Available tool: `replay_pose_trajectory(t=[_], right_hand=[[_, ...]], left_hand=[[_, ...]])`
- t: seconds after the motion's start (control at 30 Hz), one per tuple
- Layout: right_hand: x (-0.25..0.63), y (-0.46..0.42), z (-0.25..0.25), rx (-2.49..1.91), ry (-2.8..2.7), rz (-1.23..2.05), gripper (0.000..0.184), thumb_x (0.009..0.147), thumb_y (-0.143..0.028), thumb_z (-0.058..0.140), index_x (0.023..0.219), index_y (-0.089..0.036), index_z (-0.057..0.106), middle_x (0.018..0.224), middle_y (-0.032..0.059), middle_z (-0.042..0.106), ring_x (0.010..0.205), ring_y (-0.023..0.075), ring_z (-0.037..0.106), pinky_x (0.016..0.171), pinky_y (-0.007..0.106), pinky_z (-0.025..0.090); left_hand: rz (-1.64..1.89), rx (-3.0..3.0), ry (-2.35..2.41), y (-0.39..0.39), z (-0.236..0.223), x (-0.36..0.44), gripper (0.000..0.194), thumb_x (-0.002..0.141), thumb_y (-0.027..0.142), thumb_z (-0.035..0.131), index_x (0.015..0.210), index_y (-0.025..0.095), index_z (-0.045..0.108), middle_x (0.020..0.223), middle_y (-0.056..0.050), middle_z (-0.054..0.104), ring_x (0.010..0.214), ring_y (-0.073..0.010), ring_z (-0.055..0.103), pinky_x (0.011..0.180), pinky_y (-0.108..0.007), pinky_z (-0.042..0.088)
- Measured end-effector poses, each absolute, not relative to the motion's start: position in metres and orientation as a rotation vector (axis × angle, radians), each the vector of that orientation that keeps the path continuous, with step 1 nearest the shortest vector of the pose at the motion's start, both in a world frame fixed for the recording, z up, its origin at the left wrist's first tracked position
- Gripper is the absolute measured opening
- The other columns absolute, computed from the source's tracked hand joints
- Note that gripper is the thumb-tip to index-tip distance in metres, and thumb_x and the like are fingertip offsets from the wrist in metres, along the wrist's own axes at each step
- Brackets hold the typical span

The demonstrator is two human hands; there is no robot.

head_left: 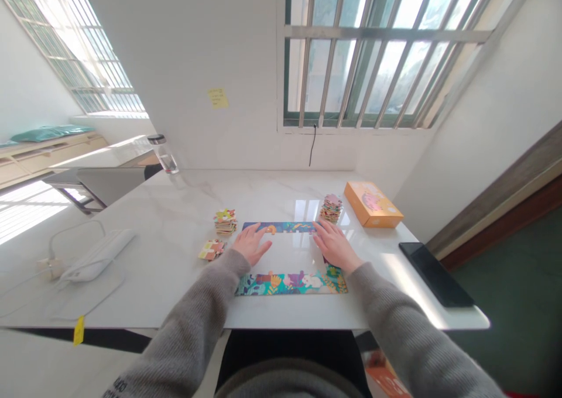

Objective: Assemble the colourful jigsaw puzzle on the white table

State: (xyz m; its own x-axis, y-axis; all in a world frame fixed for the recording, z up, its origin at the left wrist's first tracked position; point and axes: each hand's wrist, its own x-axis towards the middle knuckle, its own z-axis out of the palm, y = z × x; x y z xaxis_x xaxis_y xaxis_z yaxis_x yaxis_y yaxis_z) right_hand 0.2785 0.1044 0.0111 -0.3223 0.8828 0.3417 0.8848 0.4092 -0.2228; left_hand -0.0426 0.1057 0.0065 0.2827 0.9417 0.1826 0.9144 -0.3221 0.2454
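Observation:
A colourful jigsaw puzzle border lies on the white marble table [175, 210]. Its lower strip [290, 284] shows plants and a white rabbit, and its upper strip [278, 228] is blue with orange shapes. Marble shows between the strips. My left hand [251, 244] lies flat, fingers spread, its fingertips at the upper strip's left part. My right hand [333, 246] lies flat at that strip's right end. Neither hand holds anything. A stack of puzzle pieces [225, 222] and a small pile of pieces [211, 249] sit left of my left hand. Another stack of pieces [331, 209] stands beyond my right hand.
An orange cardboard box [373, 205] lies at the table's far right, and a black tablet or phone [434, 274] lies near the right edge. A white cable and device [99, 256] sit on the left. A glass bottle [163, 154] stands at the far corner.

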Motion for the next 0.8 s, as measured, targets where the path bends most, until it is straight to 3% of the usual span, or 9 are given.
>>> replay_pose_trajectory(t=[0.2, 0.37, 0.6, 0.73, 0.8], right_hand=[[0.305, 0.08, -0.01, -1.471, -2.333, 0.043, 0.05, 0.101, -0.037, 0.039, 0.146, -0.02, 0.05, 0.153, 0.0147, 0.045, 0.143, 0.03, 0.039, 0.118, 0.05, 0.032], [0.297, 0.078, -0.002, -1.432, -2.253, 0.021, 0.043, 0.1, -0.033, 0.04, 0.137, -0.021, 0.058, 0.141, 0.0141, 0.055, 0.133, 0.0295, 0.047, 0.114, 0.05, 0.038], [0.294, 0.093, 0.012, -1.267, -2.012, 0.227, 0.037, 0.098, -0.033, 0.041, 0.127, -0.021, 0.062, 0.128, 0.0131, 0.061, 0.124, 0.027, 0.054, 0.11, 0.049, 0.044], [0.315, 0.111, 0.005, -1.369, -1.63, 0.372, 0.043, 0.095, -0.041, 0.042, 0.129, -0.021, 0.059, 0.119, 0.0127, 0.065, 0.112, 0.0268, 0.061, 0.104, 0.049, 0.048], [0.328, 0.123, -0.001, -1.407, -1.483, 0.455, 0.048, 0.093, -0.044, 0.043, 0.133, -0.021, 0.056, 0.122, 0.0134, 0.064, 0.114, 0.0276, 0.061, 0.103, 0.05, 0.048]], left_hand=[[0.639, 2.407, 1.623, 0.082, -0.015, -0.071, 0.05, 0.1, 0.046, 0.038, 0.138, 0.02, 0.055, 0.146, -0.013, 0.052, 0.136, -0.027, 0.045, 0.117, -0.048, 0.037], [0.763, 2.372, 1.572, 0.079, -0.021, -0.072, 0.048, 0.099, 0.045, 0.038, 0.132, 0.018, 0.06, 0.14, -0.014, 0.057, 0.131, -0.0282, 0.049, 0.115, -0.051, 0.039], [0.914, 2.198, 1.352, 0.076, -0.001, -0.069, 0.053, 0.096, 0.051, 0.041, 0.133, 0.018, 0.059, 0.14, -0.015, 0.058, 0.133, -0.0303, 0.051, 0.116, -0.051, 0.038], [0.881, 1.918, 1.076, 0.096, 0.022, -0.037, 0.055, 0.097, 0.054, 0.043, 0.14, 0.02, 0.051, 0.124, -0.012, 0.068, 0.116, -0.0258, 0.064, 0.11, -0.048, 0.044], [0.851, 1.72, 0.975, 0.117, 0.034, -0.007, 0.056, 0.096, 0.052, 0.048, 0.139, 0.017, 0.049, 0.12, -0.014, 0.07, 0.109, -0.0251, 0.067, 0.107, -0.047, 0.047]])
